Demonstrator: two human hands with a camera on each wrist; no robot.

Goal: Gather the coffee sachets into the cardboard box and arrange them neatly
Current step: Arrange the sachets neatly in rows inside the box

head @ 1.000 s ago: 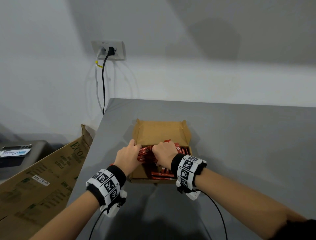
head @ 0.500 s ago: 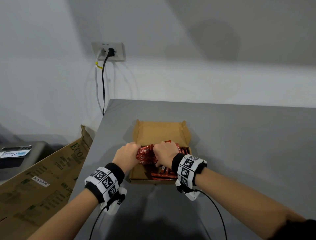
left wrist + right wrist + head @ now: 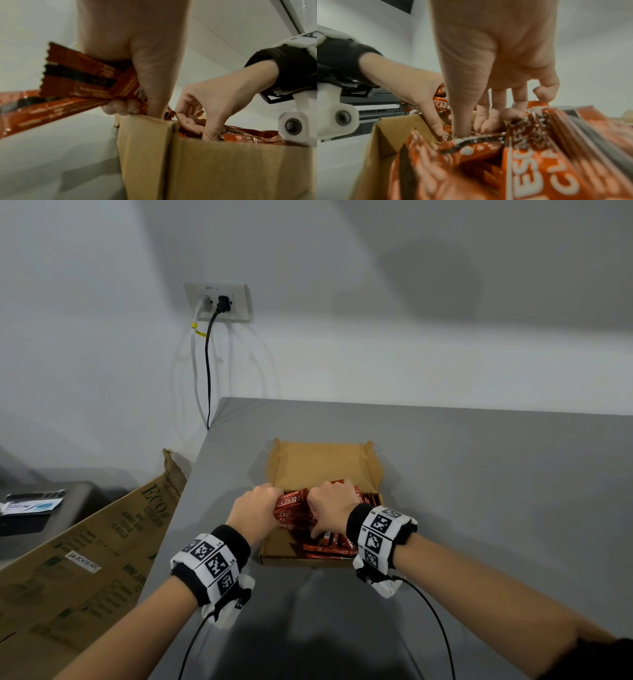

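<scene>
An open cardboard box [image 3: 322, 460] lies on the grey table [image 3: 496, 491], near its left edge. Red coffee sachets [image 3: 329, 549] lie loosely in the box's near half. My left hand [image 3: 255, 506] grips a bundle of sachets [image 3: 291, 503] over the box's left side; in the left wrist view its fingers [image 3: 120, 106] curl under the bundle [image 3: 77, 78] just above the box wall [image 3: 223, 169]. Right beside it, my right hand [image 3: 330, 505] has its thumb and fingers [image 3: 486, 121] down among the sachets [image 3: 530, 155], pinching them.
A large printed carton [image 3: 78, 570] leans against the table's left edge. A wall socket [image 3: 219, 302] with two cables hanging down is behind the table's far left corner. A dark machine [image 3: 41, 508] stands at far left.
Both hands stay on the sachet bundle over the box. The left hand has drawn slightly closer to the right one; otherwise hardly anything moved.
</scene>
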